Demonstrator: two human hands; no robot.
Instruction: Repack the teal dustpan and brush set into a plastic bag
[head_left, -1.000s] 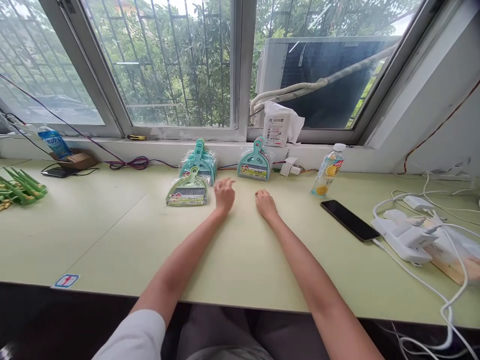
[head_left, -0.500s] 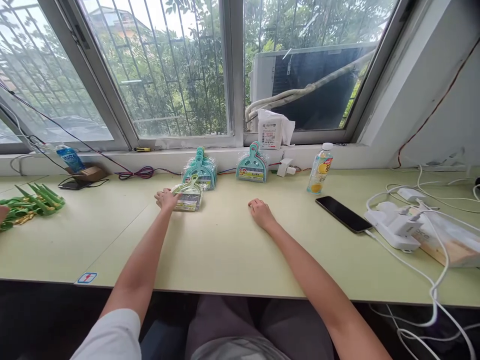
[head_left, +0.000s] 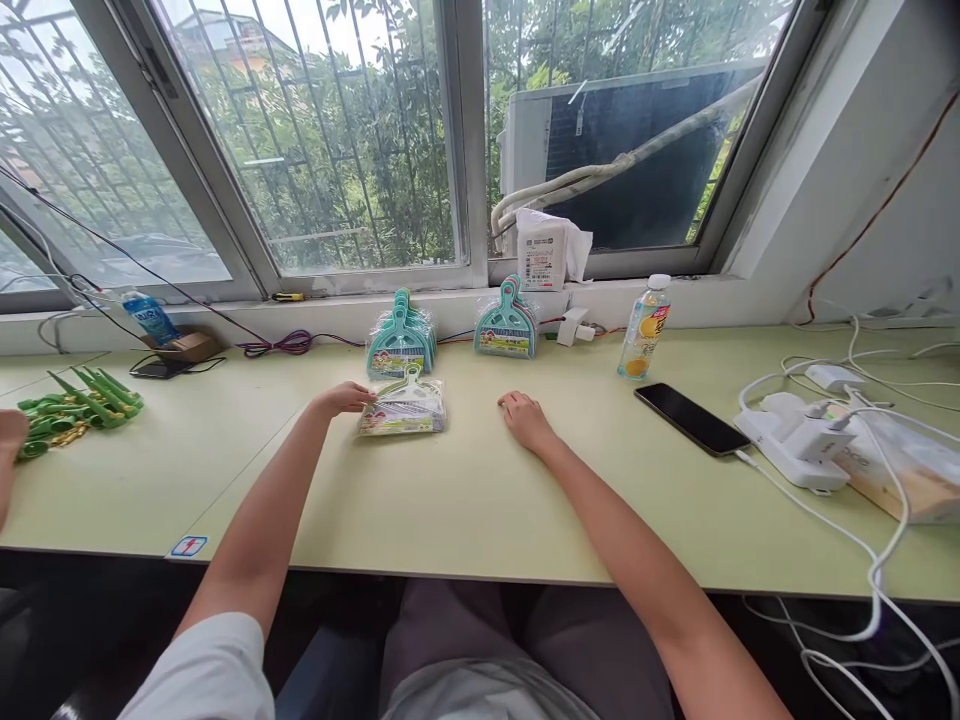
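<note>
My left hand [head_left: 346, 399] pinches the left edge of a plastic-wrapped mini dustpan and brush set [head_left: 405, 408], pale green with a printed label. This set stands a little in front of a stack of similar turquoise dustpan sets [head_left: 401, 340]. A second, smaller group of wrapped dustpan sets [head_left: 506, 325] leans by the sill, to the right. Holding nothing, my right hand [head_left: 527, 420] rests on the table with its fingers loosely bent and slightly apart.
On the right of the table [head_left: 450, 520] are a drink bottle [head_left: 643, 330], a phone [head_left: 690, 418] and a power strip [head_left: 795, 450] with white cables. Green plastic pieces [head_left: 82, 408] lie at the left beside another person's hand [head_left: 11, 435]. A tissue pack [head_left: 544, 255] sits on the sill.
My left hand has shifted slightly right and nearer with the wrapped set, which now stands apart from the stack. My right hand has stayed in place.
</note>
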